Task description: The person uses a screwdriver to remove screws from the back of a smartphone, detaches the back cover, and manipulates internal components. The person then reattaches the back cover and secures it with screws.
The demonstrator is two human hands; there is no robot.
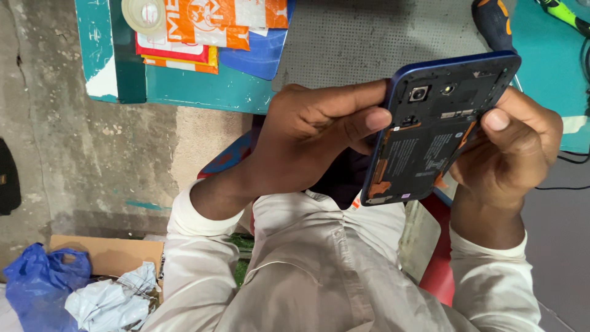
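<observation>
My left grip (319, 138) and my right grip (510, 147) close on the two sides of the opened blue phone with its bare back (436, 129), so between them no passage remains. Above, the grey perforated mat (369, 43) on the teal tabletop (203, 89) lies free. To its left, the orange and blue packets (215, 31) and the clear tape roll (143, 13) block the way. At the right corner lies a dark screwdriver handle (491, 21).

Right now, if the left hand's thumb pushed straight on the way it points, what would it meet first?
The left hand points its thumb rightward at the opened phone; it would press the blue side frame first. It already looks to be touching there.
</observation>
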